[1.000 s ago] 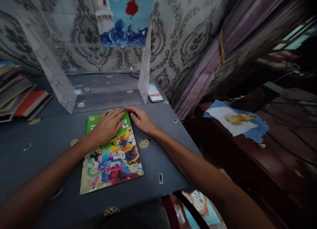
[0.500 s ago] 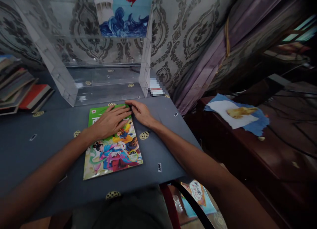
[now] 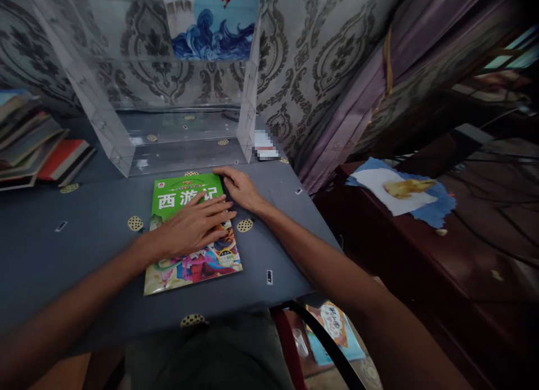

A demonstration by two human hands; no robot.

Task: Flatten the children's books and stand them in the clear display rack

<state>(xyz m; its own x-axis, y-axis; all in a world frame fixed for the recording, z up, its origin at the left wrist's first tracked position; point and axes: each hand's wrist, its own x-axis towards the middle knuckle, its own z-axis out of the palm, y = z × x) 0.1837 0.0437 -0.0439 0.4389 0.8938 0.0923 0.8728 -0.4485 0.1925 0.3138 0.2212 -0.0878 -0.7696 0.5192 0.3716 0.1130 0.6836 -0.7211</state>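
Observation:
A closed book with a green top and a colourful cartoon cover [image 3: 185, 186] lies flat on the grey tabletop [image 3: 101, 238]. Across the middle of its cover rests my left hand [image 3: 194, 225], palm down with the fingers stretched to the right. My right hand [image 3: 241, 189] is at the book's upper right corner, its fingers bent loosely along the edge. It does not grasp the book. White characters on the green part are visible above my left fingers.
A clear acrylic rack [image 3: 126, 151] stands behind the book. Stacked books [image 3: 29, 143] are at the left. Right of the desk is a dark red surface [image 3: 421, 255] with cables and a blue cloth [image 3: 438, 210]. More books [image 3: 332, 334] lie below the desk edge.
My left hand has slid down and slightly right over the cover, uncovering the white characters near the top. My right hand has stayed at the corner.

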